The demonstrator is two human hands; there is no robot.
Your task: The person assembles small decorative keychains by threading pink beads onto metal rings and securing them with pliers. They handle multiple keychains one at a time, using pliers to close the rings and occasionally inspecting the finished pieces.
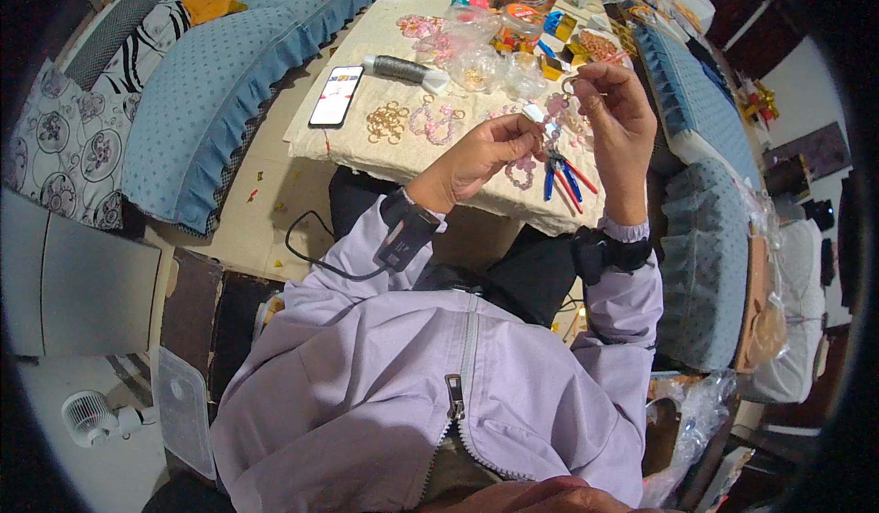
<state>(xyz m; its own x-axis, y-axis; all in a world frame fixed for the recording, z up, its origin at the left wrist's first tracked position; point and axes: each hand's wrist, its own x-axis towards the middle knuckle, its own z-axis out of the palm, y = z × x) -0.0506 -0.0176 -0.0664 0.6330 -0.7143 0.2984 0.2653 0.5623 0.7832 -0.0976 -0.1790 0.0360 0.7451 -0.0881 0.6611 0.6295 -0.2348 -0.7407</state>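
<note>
Above the table's near right part, my two hands hold a string of pale pink and purple beads (555, 108). My right hand (619, 115) pinches its upper end, where a small gold-coloured ring (569, 85) shows at the fingertips. Lower down and to the left, my left hand (485, 154) has thumb and forefinger closed on the string. A beaded loop (520, 174) hangs or lies just below the left fingers; I cannot tell if it joins the same string. Close under both hands lie pliers with blue and red handles (568, 183).
On the cloth-covered table (352, 147) are a lit phone (337, 97), a pile of gold-coloured rings (388, 122), a pink beaded strand (437, 121) and a spool of grey cord (400, 69). Clear plastic bags (474, 69) crowd farther back. Blue-covered sofas (215, 83) flank the table.
</note>
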